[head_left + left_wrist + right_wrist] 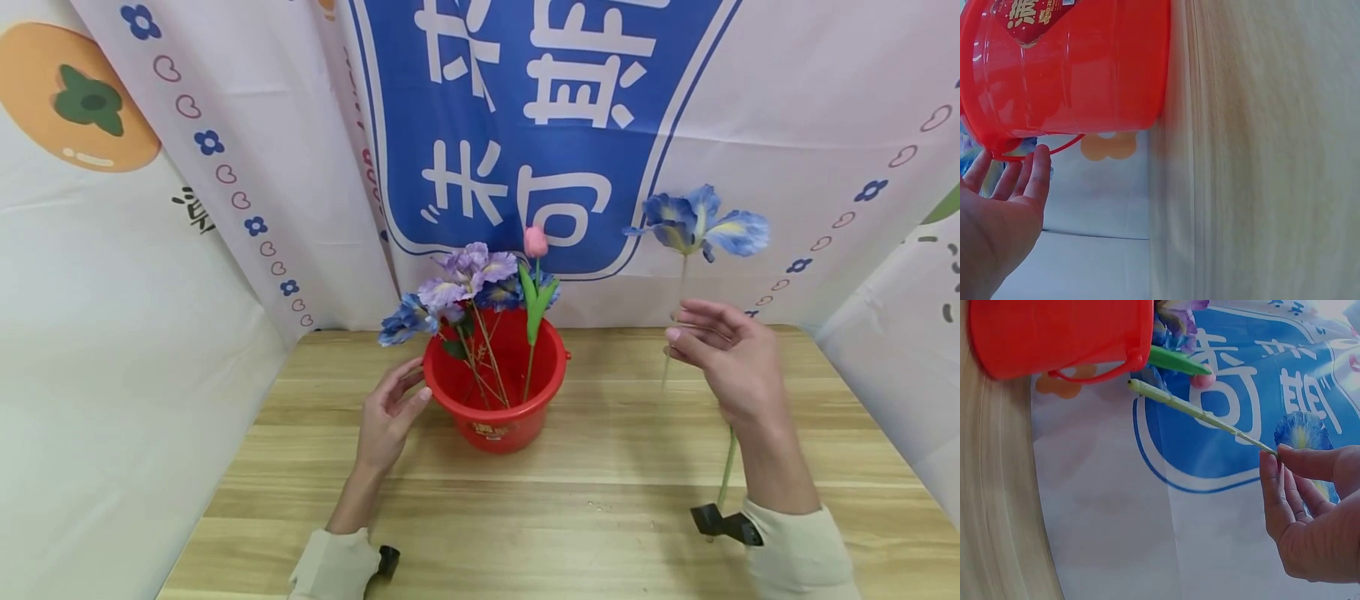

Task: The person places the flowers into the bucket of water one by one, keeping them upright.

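Observation:
A red bucket (498,429) stands on the table, holding artificial flowers: purple irises (467,275), blue irises (405,320) and a pink tulip (536,242) with green leaves. At the bucket's left side, my left hand (384,427) touches the rim with its fingertips, the fingers mostly straight in the left wrist view. To the right of the bucket, my right hand (738,358) pinches the stem (1204,417) of a blue iris (693,221) between thumb and fingers. Its bloom is up, above the hand, and the bare stem end points toward the bucket in the right wrist view.
A green stem (727,467) shows on the wooden table (570,525) beside my right forearm, partly hidden by it. Behind the bucket hangs a white cloth with a blue printed panel (495,150). The bucket's thin red handle (1067,145) hangs at its side.

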Demonstrator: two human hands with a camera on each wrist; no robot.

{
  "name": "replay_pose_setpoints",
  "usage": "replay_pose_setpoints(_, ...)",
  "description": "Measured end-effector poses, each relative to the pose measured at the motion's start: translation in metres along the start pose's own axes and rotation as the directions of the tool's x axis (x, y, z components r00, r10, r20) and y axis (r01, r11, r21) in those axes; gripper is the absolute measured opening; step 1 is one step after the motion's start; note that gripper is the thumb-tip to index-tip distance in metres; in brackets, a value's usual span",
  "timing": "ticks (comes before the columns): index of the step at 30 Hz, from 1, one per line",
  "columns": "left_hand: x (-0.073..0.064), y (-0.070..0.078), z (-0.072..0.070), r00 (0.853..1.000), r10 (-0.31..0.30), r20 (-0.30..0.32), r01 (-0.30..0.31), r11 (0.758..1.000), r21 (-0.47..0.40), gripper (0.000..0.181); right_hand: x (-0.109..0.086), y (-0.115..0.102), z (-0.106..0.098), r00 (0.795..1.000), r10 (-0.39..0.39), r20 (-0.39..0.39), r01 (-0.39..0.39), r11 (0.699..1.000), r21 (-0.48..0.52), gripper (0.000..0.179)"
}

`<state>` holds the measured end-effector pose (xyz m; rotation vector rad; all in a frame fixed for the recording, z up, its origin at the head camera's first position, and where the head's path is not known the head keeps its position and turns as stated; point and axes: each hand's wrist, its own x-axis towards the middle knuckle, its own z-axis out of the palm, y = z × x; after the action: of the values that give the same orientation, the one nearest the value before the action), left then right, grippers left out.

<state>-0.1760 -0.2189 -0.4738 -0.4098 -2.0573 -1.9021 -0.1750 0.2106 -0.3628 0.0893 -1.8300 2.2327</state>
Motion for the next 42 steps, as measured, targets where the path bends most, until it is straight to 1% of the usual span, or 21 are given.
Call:
replay_pose_setpoints(5, 0.0, 0.0, 0.002, 1.0, 0.002, -0.003, -0.002, 1.0, -0.03, 0.048, 0.0, -0.001, 0.009, 0.999, -0.032, 0.034, 0.031, 0.999, 0.007, 0.038)
replay_pose_setpoints(10, 0.0, 0.0, 0.003, 1.0, 0.009, -0.008, -0.009, 0.999, -0.041, 0.048, 0.0, -0.004, 0.018, 0.998, -0.042, 0.049, 0.042, 0.999, -0.009, 0.039)
replay_pose_setpoints(17, -0.002, 0.002, 0.005, 0.999, -0.038, -0.016, 0.037, 0.998, -0.047, 0.051, 0.002, -0.007, 0.036, 0.995, -0.057, 0.079, 0.059, 0.998, -0.023, 0.041)
replay_pose_setpoints(21, -0.003, 0.002, 0.006, 0.999, -0.046, -0.019, 0.045, 0.998, -0.051, 0.052, 0.003, -0.009, 0.047, 0.995, -0.039, 0.093, 0.046, 0.996, -0.073, 0.041)
replay_pose_setpoints(25, -0.002, 0.001, 0.007, 0.999, -0.031, -0.027, 0.03, 0.999, -0.041, 0.051, 0.005, -0.01, 0.056, 0.994, -0.024, 0.104, 0.038, 0.99, -0.133, 0.041)
replay_pose_setpoints(30, -0.001, 0.001, 0.009, 0.999, -0.003, -0.043, 0.002, 1.0, -0.014, 0.051, 0.006, -0.009, 0.065, 0.993, -0.037, 0.114, 0.057, 0.981, -0.186, 0.042)
replay_pose_setpoints(35, -0.001, 0.002, 0.01, 0.999, 0.008, -0.052, -0.009, 1.0, -0.019, 0.052, 0.005, -0.009, 0.071, 0.99, -0.049, 0.134, 0.078, 0.973, -0.219, 0.043)
replay_pose_setpoints(42, -0.001, 0.002, 0.011, 0.999, 0.01, -0.04, -0.011, 1.0, -0.02, 0.051, 0.006, -0.009, 0.084, 0.988, -0.065, 0.141, 0.1, 0.96, -0.26, 0.044)
